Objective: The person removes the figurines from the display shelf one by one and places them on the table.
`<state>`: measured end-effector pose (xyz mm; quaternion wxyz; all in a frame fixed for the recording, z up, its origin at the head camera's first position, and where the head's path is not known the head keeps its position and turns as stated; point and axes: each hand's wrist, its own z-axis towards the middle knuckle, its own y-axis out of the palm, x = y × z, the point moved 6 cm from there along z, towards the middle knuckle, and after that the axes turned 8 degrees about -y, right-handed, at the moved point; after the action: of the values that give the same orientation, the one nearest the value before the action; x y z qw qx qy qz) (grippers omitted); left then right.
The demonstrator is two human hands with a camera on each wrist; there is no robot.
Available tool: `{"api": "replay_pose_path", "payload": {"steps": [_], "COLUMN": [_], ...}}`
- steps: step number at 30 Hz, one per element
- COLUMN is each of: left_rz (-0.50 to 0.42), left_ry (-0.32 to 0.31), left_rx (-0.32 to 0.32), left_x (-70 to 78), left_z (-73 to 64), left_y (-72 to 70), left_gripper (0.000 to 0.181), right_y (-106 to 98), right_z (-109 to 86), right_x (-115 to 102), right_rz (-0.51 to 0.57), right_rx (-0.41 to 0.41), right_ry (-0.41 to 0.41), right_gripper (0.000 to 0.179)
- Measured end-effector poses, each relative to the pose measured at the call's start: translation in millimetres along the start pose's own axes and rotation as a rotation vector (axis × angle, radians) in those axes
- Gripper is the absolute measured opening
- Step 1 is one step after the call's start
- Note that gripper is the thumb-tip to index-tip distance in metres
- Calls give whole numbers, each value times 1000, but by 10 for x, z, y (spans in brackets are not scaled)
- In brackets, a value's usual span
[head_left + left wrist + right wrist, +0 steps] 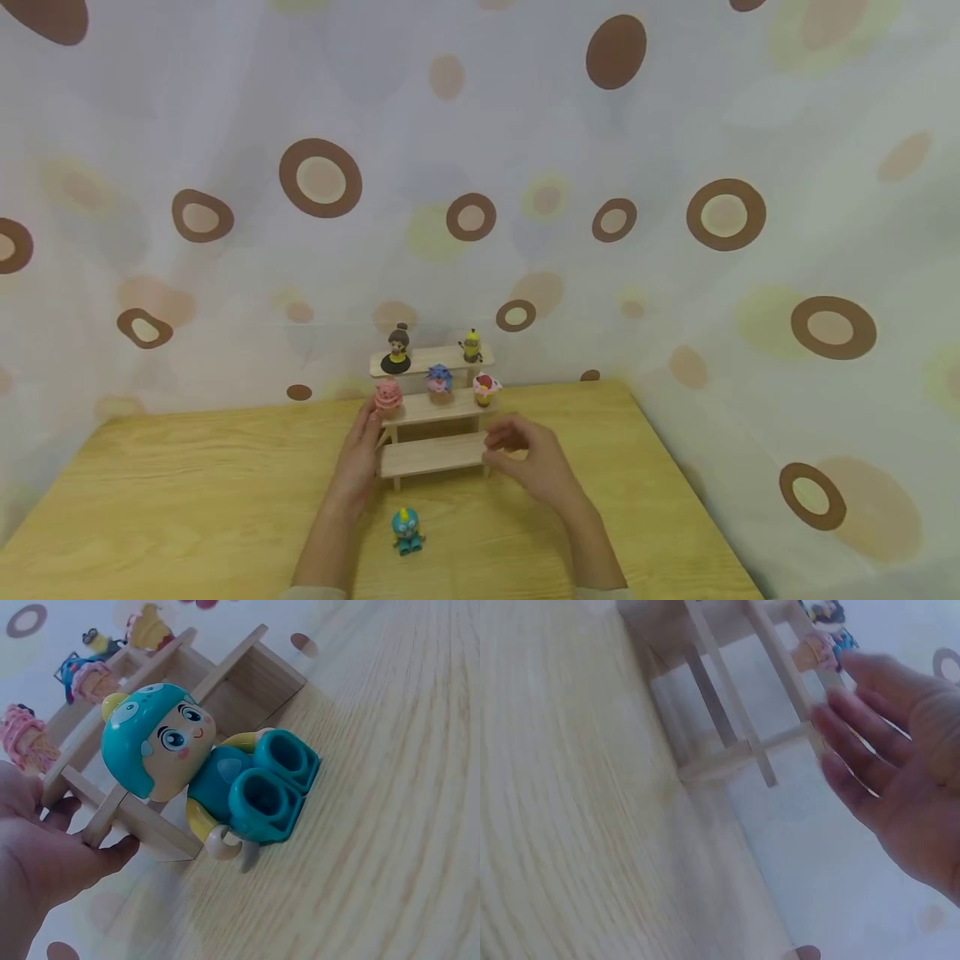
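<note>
Head view: at lower centre, the left hand (pixel 362 462) gripped the left end of the wooden rack (pixel 433 456). The right hand (pixel 538 462) was at its right end, fingers loosely bent, thumb apart, holding nothing. A teal figure (pixel 407 532) sat on the table (pixel 225 500) below the rack.

Left wrist view: thumb and fingers held the rack's side, frame left; figure near centre.

Right wrist view: right hand, frame right, fingers relaxed.
</note>
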<state>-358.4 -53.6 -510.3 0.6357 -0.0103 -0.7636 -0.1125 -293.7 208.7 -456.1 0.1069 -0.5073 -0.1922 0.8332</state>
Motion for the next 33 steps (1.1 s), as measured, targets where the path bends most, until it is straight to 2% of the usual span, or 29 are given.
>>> {"api": "replay_pose_path", "payload": {"steps": [2, 4, 7, 10, 14, 18, 26, 33], "left_rz": [5, 9, 13, 1, 6, 29, 12, 57], "left_ry": [6, 7, 7, 2, 7, 13, 13, 24], "left_rx": [2, 3, 8, -8, -27, -17, -11, -19], "left_x": [-14, -25, -36, -62, -105, -68, -59, -31], "left_z": [-14, -25, -36, -41, -34, -14, -17, -4], "left_y": [-3, -19, -52, -52, -2, 2, -10, -13], "left_gripper": [60, 61, 61, 59, 58, 58, 61, 60], "right_y": [-154, -230, -223, -176, -148, -96, 3, -4], "right_z": [2, 14, 60, 110, 188, 309, 422, 533], "right_x": [13, 15, -2, -8, 21, 37, -10, 2], "right_rz": [-38, -60, -65, -54, 57, 135, 3, -36], "right_rx": [154, 265, 338, 364, 404, 435, 428, 434], "right_ry": [0, -3, -17, -17, 21, 31, -1, -3], "right_gripper": [33, 38, 46, 49, 52, 55, 62, 45]}}
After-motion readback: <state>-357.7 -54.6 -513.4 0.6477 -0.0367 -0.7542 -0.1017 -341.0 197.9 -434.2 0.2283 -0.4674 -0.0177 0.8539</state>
